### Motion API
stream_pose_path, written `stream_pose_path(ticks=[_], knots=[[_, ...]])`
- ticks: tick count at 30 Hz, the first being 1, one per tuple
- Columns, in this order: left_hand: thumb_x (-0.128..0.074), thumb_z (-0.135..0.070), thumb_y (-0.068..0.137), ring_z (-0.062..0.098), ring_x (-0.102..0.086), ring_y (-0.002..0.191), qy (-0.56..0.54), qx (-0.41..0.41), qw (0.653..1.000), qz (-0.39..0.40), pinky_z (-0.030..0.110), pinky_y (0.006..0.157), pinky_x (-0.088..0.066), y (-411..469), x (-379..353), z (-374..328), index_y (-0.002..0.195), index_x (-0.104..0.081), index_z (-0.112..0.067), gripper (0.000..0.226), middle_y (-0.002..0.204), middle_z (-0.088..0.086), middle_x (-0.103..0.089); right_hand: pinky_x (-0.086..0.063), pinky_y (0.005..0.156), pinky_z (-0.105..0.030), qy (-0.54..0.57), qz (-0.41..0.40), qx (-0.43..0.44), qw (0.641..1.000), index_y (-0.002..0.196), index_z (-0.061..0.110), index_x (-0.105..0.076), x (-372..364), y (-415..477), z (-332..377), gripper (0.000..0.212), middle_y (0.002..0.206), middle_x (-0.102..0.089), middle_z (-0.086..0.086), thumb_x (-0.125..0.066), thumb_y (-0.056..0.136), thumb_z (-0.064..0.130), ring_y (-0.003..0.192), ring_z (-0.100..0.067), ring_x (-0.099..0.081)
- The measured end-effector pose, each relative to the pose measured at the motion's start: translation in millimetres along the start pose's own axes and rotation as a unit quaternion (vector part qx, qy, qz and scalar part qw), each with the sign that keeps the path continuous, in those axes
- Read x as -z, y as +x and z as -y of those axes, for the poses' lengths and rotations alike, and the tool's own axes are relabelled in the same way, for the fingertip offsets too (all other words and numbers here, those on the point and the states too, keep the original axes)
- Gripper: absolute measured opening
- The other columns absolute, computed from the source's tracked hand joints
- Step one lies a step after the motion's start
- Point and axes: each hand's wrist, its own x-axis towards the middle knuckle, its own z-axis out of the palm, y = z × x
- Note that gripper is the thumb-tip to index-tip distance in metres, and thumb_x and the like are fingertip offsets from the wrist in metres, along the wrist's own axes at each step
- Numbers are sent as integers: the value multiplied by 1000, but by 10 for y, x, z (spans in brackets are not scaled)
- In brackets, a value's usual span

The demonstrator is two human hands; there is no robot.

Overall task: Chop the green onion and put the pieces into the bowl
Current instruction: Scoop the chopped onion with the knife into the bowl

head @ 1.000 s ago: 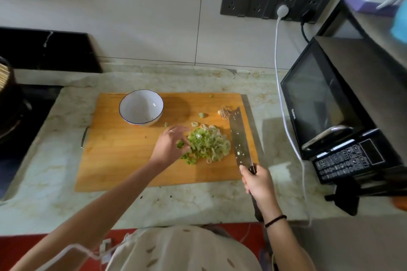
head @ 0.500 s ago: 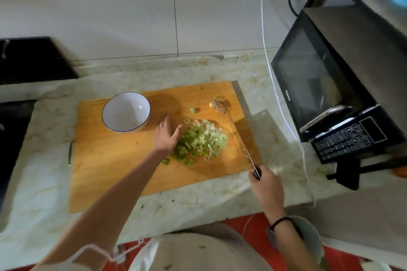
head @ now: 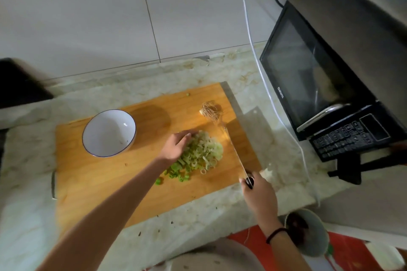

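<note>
Cupping the left side of the chopped green onion [head: 203,153], the left hand [head: 174,148] lays its fingers [head: 189,136] loosely curved against the heap, pushing rather than pinching. The right hand [head: 257,190] is clenched round the handle of the knife [head: 253,138]. The knife's edge rests on the cutting board [head: 110,182] just right of the heap, and the blade leans away to the right.

This looks like gathering the heap for the lift. It would go best with the blade laid nearly flat and slid under while the left hand sweeps pieces onto it, fingertips kept behind the edge. The stray pieces [head: 158,181] at the near-left need collecting too. The root tuft [head: 210,111] beyond the heap should stay out.

The bowl [head: 123,121] stands on the board's left end, apart from the heap, with no pieces showing inside.

The microwave [head: 308,77] on the counter [head: 26,182] carries white door lettering that seems to read "Galanz". Its keypad marks are too small to read.
</note>
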Motion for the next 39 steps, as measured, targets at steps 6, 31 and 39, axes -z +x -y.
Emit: stream_pose_path(ticks=[6, 31, 39], knots=[[-50, -16, 95, 15, -61, 103, 61, -69, 994, -55, 19, 78, -48, 407, 217, -140, 100, -71, -13, 22, 114, -3, -63, -45, 54, -18, -10, 16, -20, 1000, 104, 20, -58, -16, 53, -33, 22, 71, -57, 15, -52, 91, 37, 66, -5, -57], [-35, -4, 66, 27, -55, 113, -4, -30, 999, 25, 33, 98, -42, 198, 264, -43, 102, -68, 1, 49, 117, 12, -61, -33, 44, -25, 0, 26, -40, 999, 69, 18, -47, 66, 150, 6, 19, 57, -52, 1, -50, 88, 22, 50, -14, -51], [-39, -10, 83, 24, -55, 115, 32, -32, 996, 77, 41, 96, -45, -121, 307, -47, 112, -65, -10, 39, 125, 6, -59, -33, 45, -24, -58, -11, 5, 998, 69, 22, -43, -7, 84, 20, 22, 58, -50, 5, -52, 88, 26, 53, -12, -51]])
